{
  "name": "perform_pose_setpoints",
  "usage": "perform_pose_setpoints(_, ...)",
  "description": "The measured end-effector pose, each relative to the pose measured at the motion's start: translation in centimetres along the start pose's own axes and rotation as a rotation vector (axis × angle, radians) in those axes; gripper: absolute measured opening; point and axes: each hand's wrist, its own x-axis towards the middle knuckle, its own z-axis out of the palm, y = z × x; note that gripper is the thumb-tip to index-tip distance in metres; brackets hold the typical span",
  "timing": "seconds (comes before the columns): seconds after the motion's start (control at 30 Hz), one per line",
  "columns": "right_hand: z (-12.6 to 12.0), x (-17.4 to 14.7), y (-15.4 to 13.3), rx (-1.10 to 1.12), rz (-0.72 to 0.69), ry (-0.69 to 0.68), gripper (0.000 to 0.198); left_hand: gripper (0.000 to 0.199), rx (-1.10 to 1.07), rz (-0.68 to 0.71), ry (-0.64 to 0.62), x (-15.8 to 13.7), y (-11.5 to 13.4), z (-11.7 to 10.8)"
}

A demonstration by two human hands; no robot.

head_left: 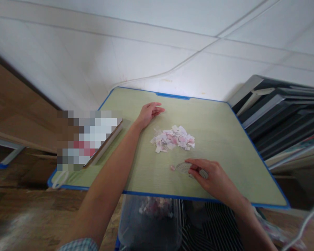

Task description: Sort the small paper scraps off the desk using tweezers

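My right hand (208, 174) pinches a clear plastic protractor (182, 167) low over the near part of the pale green table (232, 139). Just off the protractor's left end lies a small pink scrap (172, 168). Farther back, white and pink paper scraps (174, 138) form a loose heap in the middle of the tabletop. My left hand (149, 113) rests beyond the heap on its left, fingers stretched out and holding nothing.
A box-like object (104, 146), partly blurred out, sits at the table's left side. Below the near edge stands a clear plastic bin (150, 232) with more scraps inside. Dark folded panels (285, 118) lean at the right, and a cable (172, 70) runs along the wall.
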Motion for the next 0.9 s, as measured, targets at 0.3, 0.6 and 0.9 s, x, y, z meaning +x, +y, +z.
perform_pose_setpoints(0.3,1.2,0.9,-1.3,0.086,0.008,0.004,0.028,0.021,-0.009,-0.022,0.019,-0.1,0.1,0.2)
perform_pose_setpoints(0.6,0.8,-0.1,-1.7,0.086,-0.064,-0.06,0.027,0.021,-0.018,-0.029,0.01,-0.1,0.2,0.2)
perform_pose_setpoints(0.9,1.3,-0.1,-1.0,0.013,-0.071,0.173,0.028,0.022,-0.027,-0.019,0.0,0.1,-0.2,-0.1)
